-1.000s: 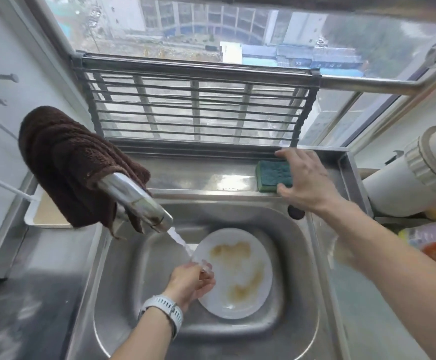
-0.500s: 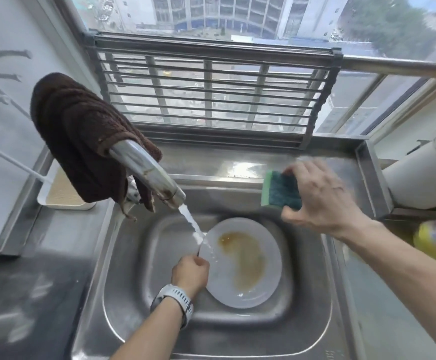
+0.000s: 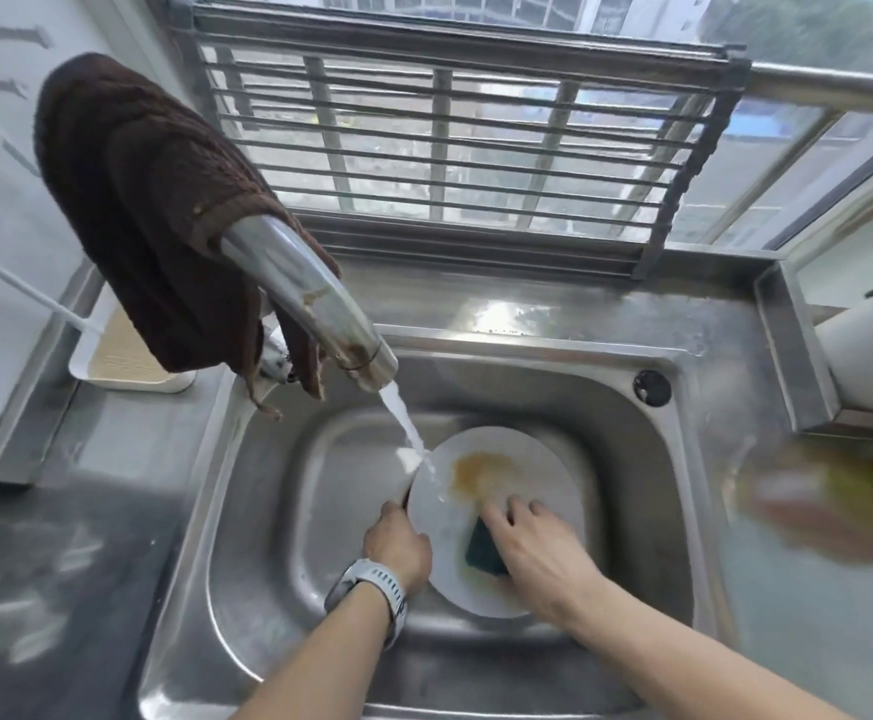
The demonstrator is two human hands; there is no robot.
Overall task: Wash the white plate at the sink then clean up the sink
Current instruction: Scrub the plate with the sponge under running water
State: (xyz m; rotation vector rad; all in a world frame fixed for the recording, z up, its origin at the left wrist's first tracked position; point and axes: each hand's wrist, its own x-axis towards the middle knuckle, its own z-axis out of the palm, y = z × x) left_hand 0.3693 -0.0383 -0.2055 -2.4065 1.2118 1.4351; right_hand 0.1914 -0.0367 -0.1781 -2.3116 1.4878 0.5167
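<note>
Plate [image 3: 497, 459], white, sits tilted in the steel sink [image 3: 632, 511] basin, brown smear on its upper face, tap stream [image 3: 406, 428] striking its upper-left rim. Left hand [image 3: 398, 550] clenched on that left rim, propping it. Right hand [image 3: 533, 553] grasps a green sponge [image 3: 482, 548], pressed to the plate's lower middle.

Risks, as judged: wet rim could slip from the left grip and knock against steel; water hitting the angled face may splash onto the counter; light scrubbing may leave the smear.

Surroundings: steel counter, wet-looking. Brown cloth [image 3: 138, 210] draped over the faucet [image 3: 310, 304]. Barred window behind. Yellow object at far right, blurred.
</note>
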